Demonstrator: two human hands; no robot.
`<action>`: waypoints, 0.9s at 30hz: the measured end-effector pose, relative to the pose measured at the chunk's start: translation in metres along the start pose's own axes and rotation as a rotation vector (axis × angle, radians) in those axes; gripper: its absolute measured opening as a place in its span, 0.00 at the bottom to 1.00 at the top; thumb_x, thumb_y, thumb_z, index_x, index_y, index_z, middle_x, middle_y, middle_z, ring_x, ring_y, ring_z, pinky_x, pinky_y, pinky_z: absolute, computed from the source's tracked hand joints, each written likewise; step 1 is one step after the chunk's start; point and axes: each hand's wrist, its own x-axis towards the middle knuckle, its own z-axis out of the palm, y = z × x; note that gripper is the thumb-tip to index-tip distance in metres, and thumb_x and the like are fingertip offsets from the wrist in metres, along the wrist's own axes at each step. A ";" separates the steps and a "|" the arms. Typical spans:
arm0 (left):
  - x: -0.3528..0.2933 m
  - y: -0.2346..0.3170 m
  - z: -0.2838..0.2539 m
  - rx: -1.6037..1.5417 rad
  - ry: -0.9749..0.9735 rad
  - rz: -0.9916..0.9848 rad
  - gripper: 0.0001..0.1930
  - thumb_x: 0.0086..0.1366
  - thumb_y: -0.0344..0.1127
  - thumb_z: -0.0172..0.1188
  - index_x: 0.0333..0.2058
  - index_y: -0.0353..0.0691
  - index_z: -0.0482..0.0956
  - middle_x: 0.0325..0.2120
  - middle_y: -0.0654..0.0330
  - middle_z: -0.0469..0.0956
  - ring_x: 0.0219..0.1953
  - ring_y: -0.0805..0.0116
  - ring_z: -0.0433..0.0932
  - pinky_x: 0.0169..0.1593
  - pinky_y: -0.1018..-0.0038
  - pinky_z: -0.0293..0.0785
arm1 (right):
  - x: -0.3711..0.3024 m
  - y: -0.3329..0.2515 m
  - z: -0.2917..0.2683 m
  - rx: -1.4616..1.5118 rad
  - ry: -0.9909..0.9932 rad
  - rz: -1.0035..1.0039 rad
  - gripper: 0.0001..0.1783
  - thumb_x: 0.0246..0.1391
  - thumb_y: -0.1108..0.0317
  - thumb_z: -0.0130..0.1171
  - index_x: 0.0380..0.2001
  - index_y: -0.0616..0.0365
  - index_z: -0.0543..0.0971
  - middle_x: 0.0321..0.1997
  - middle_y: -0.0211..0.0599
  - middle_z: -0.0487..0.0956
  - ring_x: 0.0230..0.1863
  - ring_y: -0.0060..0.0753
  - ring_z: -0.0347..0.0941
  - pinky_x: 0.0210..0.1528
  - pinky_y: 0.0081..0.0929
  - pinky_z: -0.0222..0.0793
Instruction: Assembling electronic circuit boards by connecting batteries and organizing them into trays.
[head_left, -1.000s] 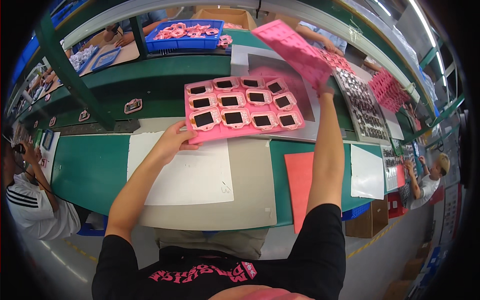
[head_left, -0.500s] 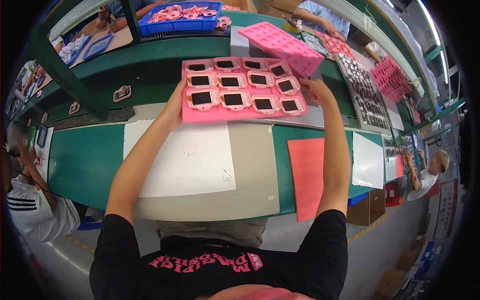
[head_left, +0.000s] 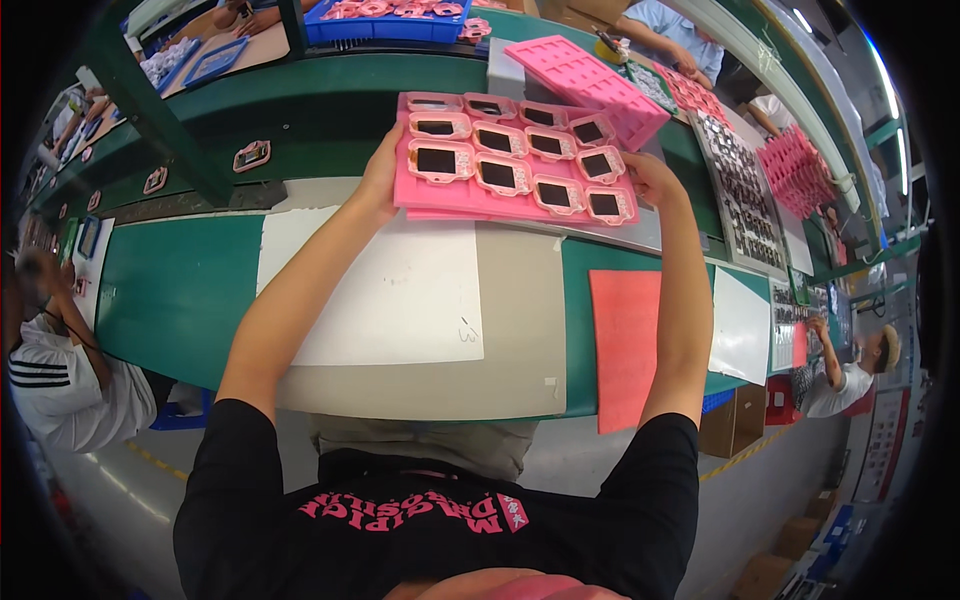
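Observation:
A pink foam tray (head_left: 420, 196) holds rows of pink camera-like casings (head_left: 502, 174) with dark rectangular screens. My left hand (head_left: 381, 178) grips its left edge, the fingers hidden underneath. At the opposite edge, my right hand (head_left: 655, 182) is closed with bent fingers against the tray's side. The tray is over a grey metal surface (head_left: 640, 232) at the far side of the bench. A second pink edge shows just below its near side; whether that is another tray I cannot tell. Behind it, a pink tray with recesses (head_left: 585, 85) leans at a slant.
White sheet (head_left: 375, 300) and red-pink mat (head_left: 625, 345) lie on the green bench (head_left: 180, 290). A belt beyond carries spaced casings (head_left: 252, 155). A blue bin (head_left: 385, 28) of pink parts stands at the back. Metal parts (head_left: 740, 190) fill a rack at right. Co-workers sit around.
The whole view has shifted a little. The loaded tray has moved slightly away from me, held by my left hand. My right hand's fingers have closed in at its right edge.

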 end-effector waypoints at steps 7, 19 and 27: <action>-0.124 -0.002 -0.051 -0.122 0.068 -0.039 0.27 0.80 0.50 0.50 0.67 0.37 0.70 0.59 0.51 0.79 0.56 0.64 0.81 0.60 0.65 0.77 | -0.012 -0.032 0.019 -0.186 -0.285 -0.110 0.10 0.65 0.60 0.64 0.37 0.54 0.86 0.26 0.18 0.76 0.20 0.06 0.59 0.20 0.11 0.48; -0.417 -0.112 -0.164 -0.368 0.024 -0.073 0.28 0.74 0.26 0.59 0.71 0.34 0.65 0.62 0.48 0.78 0.58 0.56 0.83 0.60 0.59 0.85 | -0.016 -0.136 0.325 -0.708 -0.738 -0.339 0.13 0.64 0.59 0.67 0.42 0.56 0.88 0.30 0.24 0.81 0.25 0.16 0.73 0.30 0.14 0.70; -0.426 -0.166 -0.155 -0.120 -0.391 -0.049 0.35 0.67 0.21 0.70 0.71 0.34 0.68 0.62 0.51 0.81 0.50 0.64 0.86 0.56 0.70 0.84 | -0.014 -0.172 0.505 -1.034 -0.963 -0.436 0.10 0.61 0.64 0.69 0.43 0.52 0.90 0.33 0.27 0.84 0.30 0.24 0.74 0.38 0.25 0.73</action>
